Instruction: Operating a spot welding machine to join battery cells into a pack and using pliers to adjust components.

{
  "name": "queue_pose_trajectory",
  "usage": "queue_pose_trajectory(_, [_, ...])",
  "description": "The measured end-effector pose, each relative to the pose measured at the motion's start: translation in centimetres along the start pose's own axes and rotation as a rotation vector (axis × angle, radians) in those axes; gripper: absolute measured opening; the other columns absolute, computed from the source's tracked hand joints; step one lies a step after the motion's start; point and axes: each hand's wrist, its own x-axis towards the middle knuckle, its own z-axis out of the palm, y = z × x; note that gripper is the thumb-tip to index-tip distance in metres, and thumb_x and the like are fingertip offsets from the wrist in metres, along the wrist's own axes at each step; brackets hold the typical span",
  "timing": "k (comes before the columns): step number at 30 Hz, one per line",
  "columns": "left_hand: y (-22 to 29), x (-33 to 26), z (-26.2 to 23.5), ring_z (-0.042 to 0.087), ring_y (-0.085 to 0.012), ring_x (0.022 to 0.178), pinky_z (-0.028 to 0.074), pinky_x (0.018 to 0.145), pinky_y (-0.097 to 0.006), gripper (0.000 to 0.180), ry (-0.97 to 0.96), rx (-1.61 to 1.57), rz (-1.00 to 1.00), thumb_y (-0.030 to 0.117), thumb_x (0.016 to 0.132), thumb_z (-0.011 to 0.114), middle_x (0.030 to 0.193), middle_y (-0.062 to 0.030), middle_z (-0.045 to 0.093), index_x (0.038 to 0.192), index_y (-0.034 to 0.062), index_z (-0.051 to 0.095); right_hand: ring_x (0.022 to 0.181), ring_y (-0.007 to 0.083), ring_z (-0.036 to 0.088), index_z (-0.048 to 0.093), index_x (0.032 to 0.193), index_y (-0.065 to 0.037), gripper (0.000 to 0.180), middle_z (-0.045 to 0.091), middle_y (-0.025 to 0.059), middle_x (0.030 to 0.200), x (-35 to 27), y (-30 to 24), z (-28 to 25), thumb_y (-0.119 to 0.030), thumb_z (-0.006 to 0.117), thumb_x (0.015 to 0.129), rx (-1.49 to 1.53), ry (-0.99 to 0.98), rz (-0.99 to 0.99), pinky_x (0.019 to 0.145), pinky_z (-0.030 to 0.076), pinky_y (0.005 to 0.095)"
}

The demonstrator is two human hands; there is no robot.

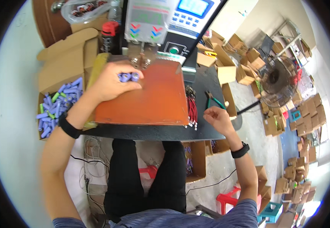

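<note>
My left hand [113,81] is closed around a pair of purple cylindrical battery cells [129,77], their ends facing away from my palm. It is over the orange-brown work board [146,108], just short of the two metal electrodes [140,60] of a spot welder [150,22]. At the right edge of the black table, my right hand [218,119] has its fingers curled together in a pinch. What they hold, if anything, is too small to make out. Green-handled pliers [213,100] lie just beyond that hand, and a bundle of red and black wire leads [191,106] is left of it.
An open cardboard box [60,102] of loose purple and green cells stands left of the board. Behind it is a red-capped bottle [110,36]. A standing fan [279,81] and many cartons are to the right. Red stools [227,199] and cables lie low around my legs.
</note>
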Motion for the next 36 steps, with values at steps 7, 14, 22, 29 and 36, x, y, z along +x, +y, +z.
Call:
queue_pose_trajectory(7, [0.9,0.3,0.1,0.057,-0.0127,0.072,0.046,0.067,-0.026,0.027,-0.055,-0.093,-0.079,0.012,0.070,0.079,0.082,-0.0052,0.064,0.093,0.0018,0.068,0.065,0.0218,0.066,0.064,0.075,0.000,0.028,0.065,0.0100,0.066,4.9,2.0,2.8,-0.026,0.074,0.079,-0.208,-0.040,0.203,0.062,0.050,0.0346])
queue_pose_trajectory(14, [0.0,0.0,0.0,0.058,-0.0150,0.073,0.046,0.068,-0.028,0.030,-0.059,-0.050,-0.042,0.014,0.072,0.079,0.084,-0.0066,0.065,0.096,0.0010,0.066,0.059,0.0153,0.064,0.061,0.071,0.002,0.016,0.065,0.0099,0.063,5.3,0.4,0.6,-0.011,0.067,0.079,0.030,-0.073,0.226,0.053,0.050,0.0286])
queue_pose_trajectory(22, [1.0,0.5,0.2,0.063,-0.0196,0.075,0.048,0.068,-0.029,0.021,-0.009,-0.007,-0.086,0.016,0.077,0.075,0.086,-0.0090,0.067,0.086,0.0017,0.064,0.069,0.0179,0.067,0.065,0.092,0.004,0.021,0.068,0.0138,0.074,4.8,0.3,-1.6,0.006,0.046,0.083,0.205,-0.054,0.290,0.056,0.053,0.0290])
queue_pose_trajectory(29, [0.8,0.1,-0.2,0.056,-0.0091,0.073,0.044,0.066,-0.026,0.013,0.026,-0.094,-0.071,0.010,0.083,0.066,0.085,-0.0044,0.066,0.090,-0.0011,0.063,0.064,0.0142,0.066,0.068,0.089,0.002,0.014,0.067,0.0103,0.068,4.7,-4.2,-2.2,-0.007,0.058,0.086,-0.113,0.254,-0.034,0.060,0.050,0.0278])
queue_pose_trajectory(36, [0.1,0.2,0.1,0.057,-0.0133,0.073,0.045,0.067,-0.029,0.018,0.055,-0.030,-0.007,0.014,0.083,0.068,0.083,-0.0080,0.065,0.093,-0.0003,0.064,0.060,0.0051,0.058,0.069,0.089,-0.001,0.011,0.066,0.0039,0.065,4.3,-10.7,0.2,-0.009,0.067,0.083,0.142,0.289,-0.194,0.056,0.046,0.0229])
